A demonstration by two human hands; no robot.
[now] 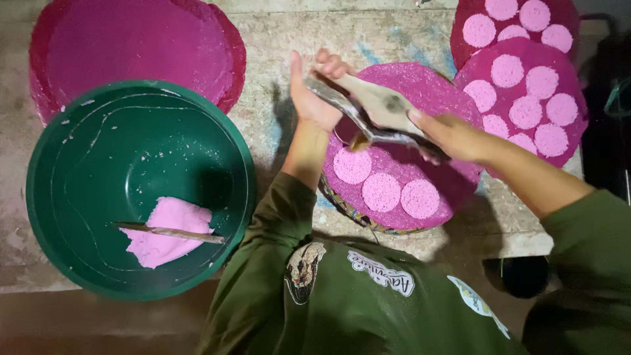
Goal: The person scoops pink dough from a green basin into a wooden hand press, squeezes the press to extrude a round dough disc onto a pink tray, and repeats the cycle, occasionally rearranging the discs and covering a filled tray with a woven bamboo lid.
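Nearest the camera, a dark green sleeved top with printed patches point(368, 296) is seen from above. To its left, a large green basin point(85, 164) is set on the worn work surface point(276, 112); a lump of pale pink dough point(167, 230) is left low in it, with a flat stick point(171, 232) laid across the lump. Most of the basin is bare apart from smears and crumbs, so the dough supply is judged to be largely used up.

Just beyond the chest, a round woven tray covered in magenta point(420, 89) is placed, and three pale pink discs point(384, 187) are laid in a row on its near part. The far part of this tray is not yet filled, so it is judged to be under way, roughly half left.

Above this tray both hands are raised. The left hand point(315, 98) is closed around one end of a metal ring mould with a handle point(365, 125), its thumb pointing away. The right hand point(453, 135) is closed on a flat wooden spatula point(378, 98), which is held against the mould; whether dough sits inside the mould cannot be told.

Farther off to the right, two more magenta trays point(572, 141) are seen, overlapping, each fully set with pale pink discs point(526, 112); these are judged finished. At the far left, a bare magenta tray point(138, 46) is lying partly under the basin's rim, with no discs on it yet.
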